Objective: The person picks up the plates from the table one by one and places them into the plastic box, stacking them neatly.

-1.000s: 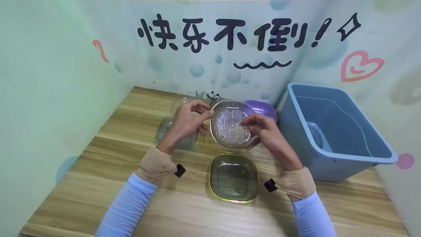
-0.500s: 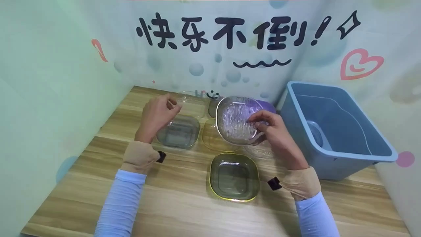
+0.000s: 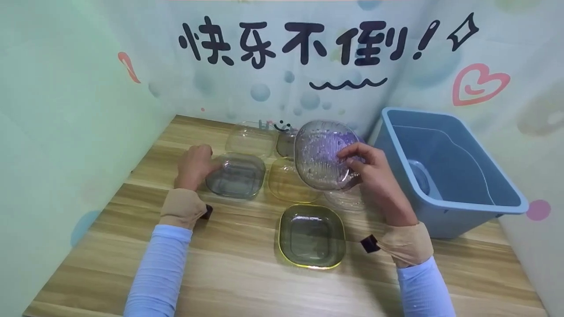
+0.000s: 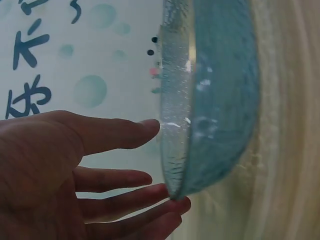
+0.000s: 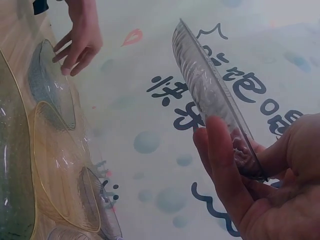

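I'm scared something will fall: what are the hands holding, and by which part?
The right hand pinches the clear ribbed dish by its right edge, seen from the head. The left hand, at the blue-grey bowl's rim, grips nothing.

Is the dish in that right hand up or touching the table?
Up: in the right wrist view, wall shows between the dish and the table.

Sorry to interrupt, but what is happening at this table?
A person's right hand holds a clear ribbed dish, tilted, above the wooden table. The left hand is at the rim of a grey-blue dish. An amber dish and an olive dish sit nearby, and a blue bin stands on the right.
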Action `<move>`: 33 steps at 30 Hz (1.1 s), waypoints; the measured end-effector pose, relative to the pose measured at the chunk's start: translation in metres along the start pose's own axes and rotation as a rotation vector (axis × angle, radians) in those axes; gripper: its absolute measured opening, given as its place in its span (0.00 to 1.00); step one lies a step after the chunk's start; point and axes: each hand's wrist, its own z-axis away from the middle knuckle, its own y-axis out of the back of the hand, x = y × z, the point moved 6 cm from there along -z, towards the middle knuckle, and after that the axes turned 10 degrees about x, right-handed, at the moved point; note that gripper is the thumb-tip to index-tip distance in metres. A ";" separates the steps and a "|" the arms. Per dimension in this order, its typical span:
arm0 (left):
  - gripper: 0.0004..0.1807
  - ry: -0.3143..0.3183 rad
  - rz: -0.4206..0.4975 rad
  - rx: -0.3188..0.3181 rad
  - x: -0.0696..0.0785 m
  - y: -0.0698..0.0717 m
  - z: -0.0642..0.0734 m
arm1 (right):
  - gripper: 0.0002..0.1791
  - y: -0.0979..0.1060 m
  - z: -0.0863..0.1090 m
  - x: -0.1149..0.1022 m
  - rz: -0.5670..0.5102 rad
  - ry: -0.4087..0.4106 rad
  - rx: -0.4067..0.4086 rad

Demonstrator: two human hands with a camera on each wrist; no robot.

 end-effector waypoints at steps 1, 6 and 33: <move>0.16 0.010 0.002 -0.012 -0.004 -0.002 0.000 | 0.12 0.000 0.000 -0.001 -0.003 0.003 0.004; 0.13 0.039 0.001 -0.052 -0.018 -0.010 0.000 | 0.12 0.004 0.000 -0.006 -0.011 0.016 0.028; 0.14 0.081 0.078 -0.129 -0.018 -0.022 0.003 | 0.12 0.135 -0.024 -0.090 0.009 0.010 0.218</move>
